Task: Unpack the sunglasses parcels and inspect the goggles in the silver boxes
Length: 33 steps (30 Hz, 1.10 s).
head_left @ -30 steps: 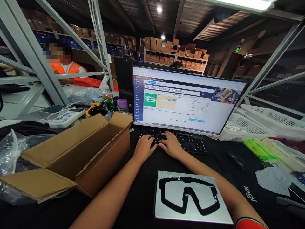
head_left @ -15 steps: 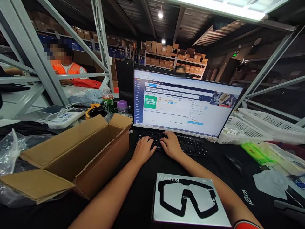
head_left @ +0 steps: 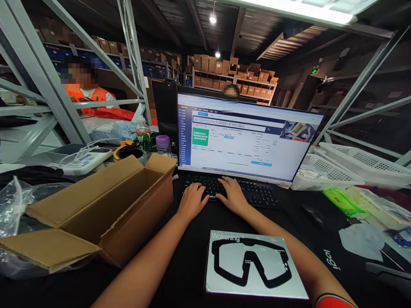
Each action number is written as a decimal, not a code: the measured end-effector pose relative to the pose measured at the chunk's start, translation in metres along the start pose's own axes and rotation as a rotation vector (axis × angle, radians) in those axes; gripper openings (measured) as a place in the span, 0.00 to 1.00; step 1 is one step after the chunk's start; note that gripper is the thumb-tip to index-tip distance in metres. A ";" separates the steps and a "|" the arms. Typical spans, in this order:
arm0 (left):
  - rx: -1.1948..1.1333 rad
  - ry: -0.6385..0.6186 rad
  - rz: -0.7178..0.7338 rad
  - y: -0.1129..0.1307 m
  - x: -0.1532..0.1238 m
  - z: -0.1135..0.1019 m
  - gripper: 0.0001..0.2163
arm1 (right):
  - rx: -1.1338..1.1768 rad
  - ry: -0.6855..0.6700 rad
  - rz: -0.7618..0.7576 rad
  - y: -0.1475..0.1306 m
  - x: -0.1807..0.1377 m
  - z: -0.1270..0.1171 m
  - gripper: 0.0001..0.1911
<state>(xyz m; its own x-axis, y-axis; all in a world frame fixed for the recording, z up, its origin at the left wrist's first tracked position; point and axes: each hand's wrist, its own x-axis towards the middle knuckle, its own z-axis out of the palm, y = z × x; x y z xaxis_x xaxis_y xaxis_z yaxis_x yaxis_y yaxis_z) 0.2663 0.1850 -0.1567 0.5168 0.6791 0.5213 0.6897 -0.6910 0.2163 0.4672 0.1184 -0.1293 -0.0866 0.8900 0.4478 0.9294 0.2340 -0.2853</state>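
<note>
My left hand [head_left: 192,199] rests on the left part of a black keyboard [head_left: 260,196], fingers spread over the keys and holding nothing. Further right, my right hand [head_left: 233,194] lies on the middle of the same keyboard, its fingers stretched out and apart. Behind the keyboard stands a monitor [head_left: 224,152] showing a web page with a green panel and a small camera picture. Between my forearms, close to me, lies a silver box [head_left: 237,265] printed with black goggles and the word "Wakening".
An open cardboard box [head_left: 138,222] stands at left, beside clear plastic wrap [head_left: 13,205]. Behind it are a tape roll [head_left: 128,152], a bottle [head_left: 142,132] and a purple-capped jar [head_left: 163,144]. At right are a mouse [head_left: 313,215], white baskets [head_left: 324,173] and a green packet [head_left: 345,203]. A person in orange sits far left.
The fingers of my right hand have shifted slightly on the keys. The whole view has moved a little. Both hands stay at the keyboard, and the boxes lie where they were.
</note>
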 end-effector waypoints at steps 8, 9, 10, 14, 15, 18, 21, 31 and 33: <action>-0.035 -0.010 0.024 -0.004 0.000 0.003 0.14 | 0.127 0.051 0.202 0.032 -0.001 -0.014 0.27; -0.039 -0.008 0.025 -0.004 0.001 0.003 0.14 | 0.134 0.061 0.209 0.033 -0.001 -0.014 0.27; -0.041 -0.005 0.027 -0.004 0.001 0.003 0.14 | 0.139 0.071 0.207 0.033 0.000 -0.014 0.27; -0.046 0.003 0.027 -0.004 0.000 0.003 0.13 | 0.160 0.086 0.124 0.027 0.000 -0.009 0.29; -0.047 0.004 0.025 -0.004 0.000 0.003 0.13 | 0.162 0.081 0.095 0.025 -0.001 -0.008 0.29; -0.053 0.007 0.017 -0.005 0.000 0.004 0.12 | 0.155 0.051 0.025 0.020 -0.001 -0.006 0.28; -0.065 0.016 0.009 -0.004 -0.001 0.004 0.13 | 0.129 0.039 -0.033 0.015 -0.001 -0.006 0.25; -0.072 0.081 -0.026 -0.001 -0.002 -0.002 0.22 | 0.015 -0.012 -0.153 0.001 -0.001 0.003 0.13; -0.064 0.088 -0.037 0.000 -0.003 -0.003 0.23 | 0.011 -0.002 -0.133 0.003 -0.002 0.003 0.13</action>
<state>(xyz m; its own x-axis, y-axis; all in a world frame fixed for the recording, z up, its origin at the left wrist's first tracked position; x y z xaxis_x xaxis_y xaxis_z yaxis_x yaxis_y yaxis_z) 0.2638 0.1824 -0.1557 0.4433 0.6820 0.5817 0.6723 -0.6822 0.2875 0.4691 0.1182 -0.1340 -0.2099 0.8516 0.4803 0.9058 0.3543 -0.2325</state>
